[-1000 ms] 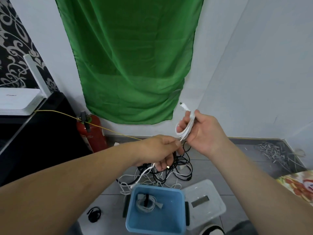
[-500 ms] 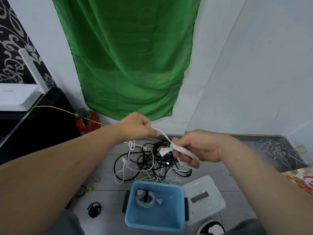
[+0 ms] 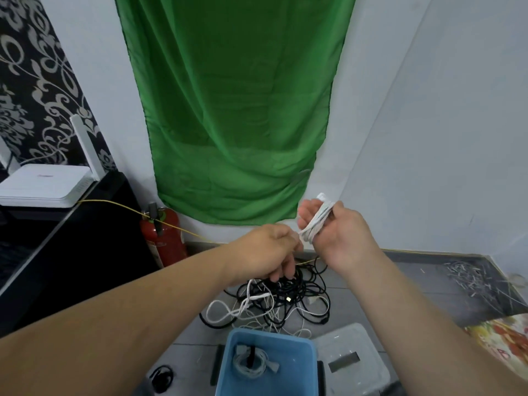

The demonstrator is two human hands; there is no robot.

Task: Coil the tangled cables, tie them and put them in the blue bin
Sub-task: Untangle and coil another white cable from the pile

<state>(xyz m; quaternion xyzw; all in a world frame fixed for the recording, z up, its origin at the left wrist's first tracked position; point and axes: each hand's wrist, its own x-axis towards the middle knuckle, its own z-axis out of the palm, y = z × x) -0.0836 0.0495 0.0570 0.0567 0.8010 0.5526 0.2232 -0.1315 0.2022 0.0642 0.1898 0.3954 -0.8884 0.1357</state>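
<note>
My right hand (image 3: 337,230) grips a coiled white cable (image 3: 317,221), its loops running across the palm and fingers. My left hand (image 3: 268,252) pinches the free end of that cable right beside the coil's lower end. Below both hands a tangle of black and white cables (image 3: 280,304) lies on the floor. The blue bin (image 3: 303,352) stands in front of the tangle and holds one tied white coil (image 3: 251,364).
A clear lid (image 3: 354,364) lies right of the bin. A red fire extinguisher (image 3: 164,238) stands by the wall, with a thin yellow wire (image 3: 120,205) running from a white router (image 3: 43,184) on a black cabinet. Small black ties (image 3: 161,378) lie left of the bin.
My right hand has risen and turned upright with the coil. My left hand has come down and right, from pulling the strand out to the left to pinching it beside the coil.
</note>
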